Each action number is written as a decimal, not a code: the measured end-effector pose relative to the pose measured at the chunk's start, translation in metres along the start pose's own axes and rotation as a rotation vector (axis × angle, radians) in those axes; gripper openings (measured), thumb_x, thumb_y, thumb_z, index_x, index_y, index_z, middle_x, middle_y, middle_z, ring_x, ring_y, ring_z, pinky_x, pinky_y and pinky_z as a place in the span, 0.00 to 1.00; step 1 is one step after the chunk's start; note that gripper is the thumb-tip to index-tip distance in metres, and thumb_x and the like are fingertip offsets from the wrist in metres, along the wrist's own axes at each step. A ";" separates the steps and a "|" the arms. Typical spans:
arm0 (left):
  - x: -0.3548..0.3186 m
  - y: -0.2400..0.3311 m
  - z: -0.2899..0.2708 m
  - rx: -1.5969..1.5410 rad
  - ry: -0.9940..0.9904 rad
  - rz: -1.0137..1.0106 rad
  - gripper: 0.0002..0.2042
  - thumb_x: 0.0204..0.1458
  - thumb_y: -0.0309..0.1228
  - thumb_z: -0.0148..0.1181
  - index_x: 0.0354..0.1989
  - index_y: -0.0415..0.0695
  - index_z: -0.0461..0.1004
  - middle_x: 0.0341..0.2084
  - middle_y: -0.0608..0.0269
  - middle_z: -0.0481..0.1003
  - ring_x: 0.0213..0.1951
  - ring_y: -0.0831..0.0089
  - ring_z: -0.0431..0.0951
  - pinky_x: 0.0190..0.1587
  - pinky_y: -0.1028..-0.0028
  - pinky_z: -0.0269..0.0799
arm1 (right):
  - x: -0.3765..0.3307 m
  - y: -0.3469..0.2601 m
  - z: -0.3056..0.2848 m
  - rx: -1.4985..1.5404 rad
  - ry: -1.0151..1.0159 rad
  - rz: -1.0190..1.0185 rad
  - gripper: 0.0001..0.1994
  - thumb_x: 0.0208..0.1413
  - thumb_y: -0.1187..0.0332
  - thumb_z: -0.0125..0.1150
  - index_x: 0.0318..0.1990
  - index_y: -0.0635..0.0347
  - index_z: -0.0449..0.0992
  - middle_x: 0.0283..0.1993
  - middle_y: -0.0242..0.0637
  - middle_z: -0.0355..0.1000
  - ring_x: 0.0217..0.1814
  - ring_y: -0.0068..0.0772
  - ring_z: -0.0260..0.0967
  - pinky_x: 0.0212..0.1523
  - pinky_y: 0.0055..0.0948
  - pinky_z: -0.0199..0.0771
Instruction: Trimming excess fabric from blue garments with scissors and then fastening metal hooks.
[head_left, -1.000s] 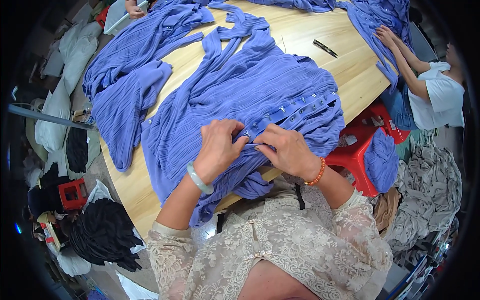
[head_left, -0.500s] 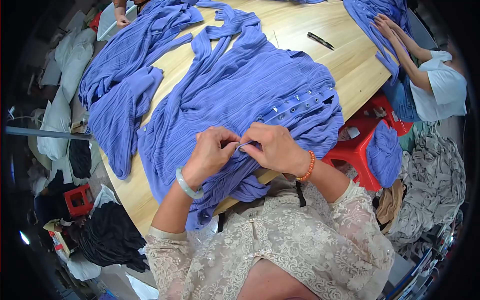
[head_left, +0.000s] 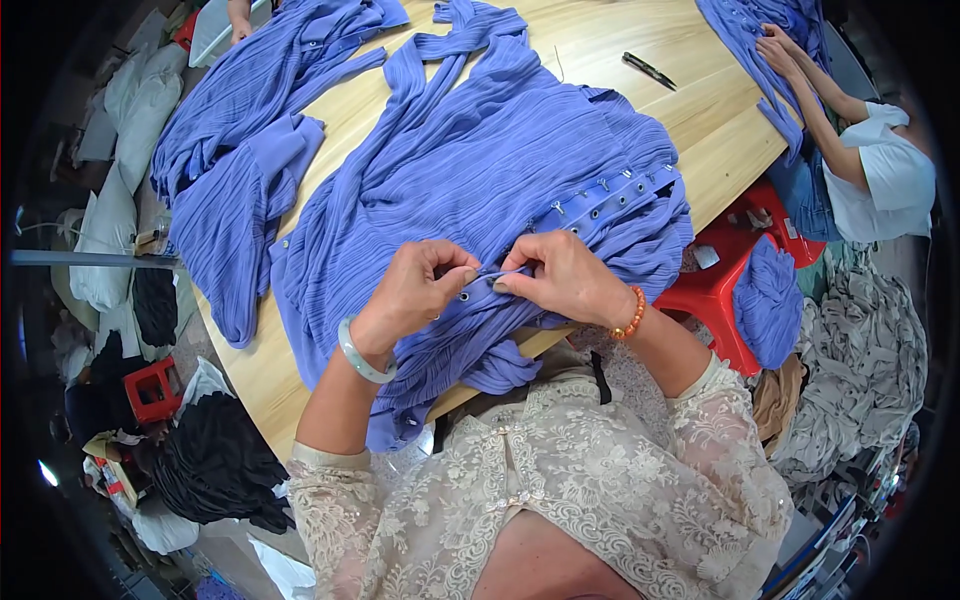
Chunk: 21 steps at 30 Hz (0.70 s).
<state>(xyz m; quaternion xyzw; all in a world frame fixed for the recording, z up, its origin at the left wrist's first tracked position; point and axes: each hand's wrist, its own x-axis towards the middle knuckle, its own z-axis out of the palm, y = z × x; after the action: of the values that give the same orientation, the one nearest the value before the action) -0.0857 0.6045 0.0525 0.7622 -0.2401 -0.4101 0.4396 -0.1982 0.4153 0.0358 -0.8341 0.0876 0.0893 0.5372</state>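
A blue pleated garment is spread across the table in front of me. Along its front runs a flat band with several dark round eyelets or buttons and small metal pieces. My left hand pinches the band's near part between thumb and index finger, a round dark-centred fitting showing just beside the thumb. Close to it, my right hand also pinches the same band with thumb and index finger. The fingertips are a small gap apart. Whatever lies under the fingers is hidden.
Another blue garment lies at the table's left. A dark pen-like tool rests on the wooden table. A co-worker's hands handle blue cloth at far right. A red stool holds bundled blue cloth.
My hands have spread slightly apart along the band and their grip has shifted. A folded edge was pinched between them; now the band lies flatter, with a round fitting exposed.
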 end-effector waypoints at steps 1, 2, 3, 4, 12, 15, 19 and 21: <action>0.001 -0.001 0.000 0.001 -0.002 0.006 0.05 0.54 0.25 0.62 0.33 0.36 0.78 0.21 0.73 0.72 0.22 0.87 0.63 0.23 0.80 0.59 | -0.005 0.000 0.002 -0.040 0.076 -0.072 0.09 0.48 0.66 0.68 0.30 0.64 0.80 0.25 0.38 0.76 0.25 0.30 0.69 0.27 0.29 0.68; 0.002 -0.005 0.001 0.021 0.013 0.030 0.05 0.54 0.26 0.61 0.33 0.36 0.78 0.20 0.74 0.71 0.22 0.87 0.62 0.22 0.81 0.58 | -0.010 0.002 0.003 -0.080 0.148 -0.142 0.09 0.48 0.65 0.67 0.29 0.62 0.80 0.26 0.42 0.77 0.29 0.44 0.74 0.32 0.35 0.72; 0.003 -0.007 0.002 0.041 0.029 0.055 0.05 0.55 0.26 0.61 0.34 0.36 0.78 0.20 0.75 0.71 0.22 0.88 0.62 0.22 0.82 0.57 | -0.013 0.007 0.003 -0.172 0.152 -0.202 0.08 0.51 0.66 0.65 0.32 0.61 0.79 0.30 0.41 0.76 0.32 0.47 0.74 0.34 0.37 0.72; 0.004 -0.006 0.004 0.040 0.027 0.060 0.05 0.55 0.26 0.61 0.34 0.36 0.78 0.20 0.75 0.71 0.22 0.88 0.62 0.22 0.82 0.57 | -0.017 0.008 0.002 -0.176 0.155 -0.201 0.08 0.51 0.66 0.65 0.32 0.61 0.79 0.30 0.41 0.76 0.32 0.47 0.74 0.34 0.37 0.72; 0.023 0.010 0.031 0.646 0.304 0.387 0.13 0.47 0.35 0.68 0.32 0.37 0.78 0.23 0.56 0.78 0.26 0.67 0.76 0.32 0.67 0.67 | -0.027 0.003 -0.016 -0.470 0.198 -0.334 0.05 0.52 0.68 0.64 0.33 0.59 0.77 0.31 0.38 0.70 0.31 0.44 0.72 0.30 0.37 0.71; 0.030 0.008 0.031 0.575 0.250 0.320 0.11 0.47 0.32 0.67 0.33 0.36 0.78 0.22 0.59 0.78 0.23 0.70 0.74 0.29 0.69 0.68 | -0.022 0.005 -0.014 -0.402 0.222 -0.364 0.05 0.51 0.69 0.65 0.33 0.59 0.77 0.31 0.38 0.71 0.30 0.43 0.72 0.30 0.36 0.71; 0.033 0.003 0.026 0.283 0.151 0.122 0.09 0.48 0.31 0.64 0.33 0.37 0.80 0.25 0.54 0.80 0.28 0.64 0.79 0.43 0.66 0.67 | -0.013 0.013 -0.015 -0.328 0.253 -0.395 0.05 0.50 0.70 0.66 0.33 0.59 0.77 0.30 0.38 0.72 0.29 0.43 0.72 0.29 0.35 0.71; 0.032 0.002 0.025 0.259 0.143 0.108 0.09 0.48 0.30 0.64 0.34 0.37 0.80 0.25 0.54 0.80 0.26 0.67 0.78 0.40 0.68 0.69 | -0.009 0.014 -0.014 -0.248 0.266 -0.435 0.06 0.49 0.70 0.67 0.32 0.60 0.77 0.30 0.39 0.73 0.29 0.42 0.72 0.29 0.35 0.70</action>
<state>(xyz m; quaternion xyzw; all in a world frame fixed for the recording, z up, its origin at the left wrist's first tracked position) -0.0887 0.5686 0.0338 0.8258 -0.2995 -0.2960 0.3750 -0.2095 0.3970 0.0311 -0.8970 -0.0354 -0.1283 0.4214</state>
